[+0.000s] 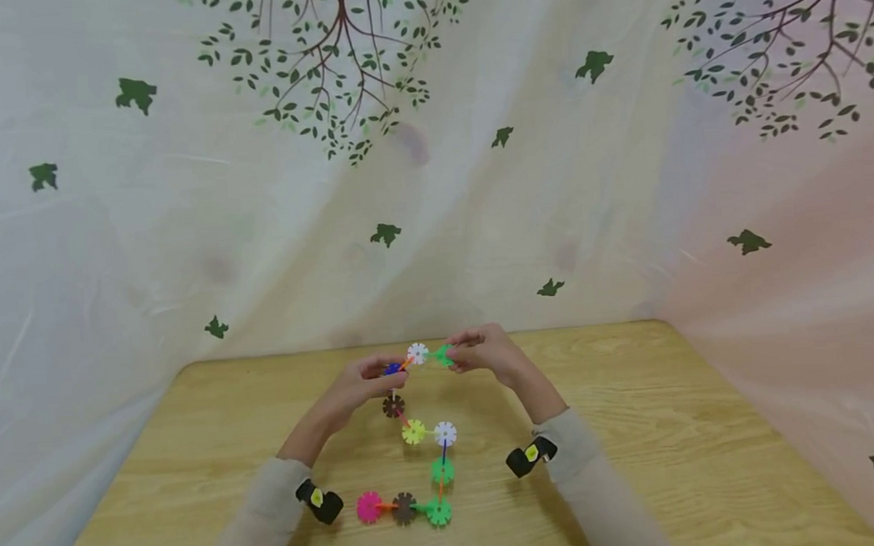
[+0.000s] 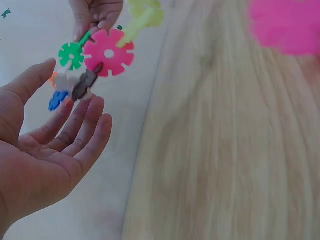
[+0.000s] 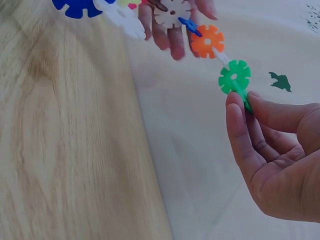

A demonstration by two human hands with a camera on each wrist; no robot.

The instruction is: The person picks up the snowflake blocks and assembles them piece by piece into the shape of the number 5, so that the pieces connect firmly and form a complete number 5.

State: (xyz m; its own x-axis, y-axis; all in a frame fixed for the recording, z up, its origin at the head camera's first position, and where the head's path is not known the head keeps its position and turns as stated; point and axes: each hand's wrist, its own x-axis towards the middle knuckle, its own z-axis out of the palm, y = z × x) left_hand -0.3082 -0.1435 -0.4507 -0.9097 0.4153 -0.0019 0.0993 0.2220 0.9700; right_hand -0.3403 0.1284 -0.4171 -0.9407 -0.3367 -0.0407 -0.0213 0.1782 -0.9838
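Note:
A chain of notched plastic building discs in several colours is joined edge to edge. At its far end, my right hand (image 1: 487, 353) pinches a green disc (image 3: 241, 96) between thumb and fingertips; another green disc (image 3: 234, 76) joins it. A white disc (image 1: 417, 353) sits between the two hands. My left hand (image 1: 357, 388) is around a blue disc (image 1: 394, 368), its thumb and fingers apart and loosely extended in the left wrist view. Below hang a brown disc (image 1: 393, 406) and a yellow disc (image 1: 413, 431). Towards me the chain ends in a pink disc (image 1: 369, 507).
The wooden table (image 1: 208, 454) lies under the chain, its far edge just behind the hands. A pale curtain (image 1: 452, 272) with printed trees and birds hangs behind. Each wrist wears a black strap, such as the right strap (image 1: 531, 457).

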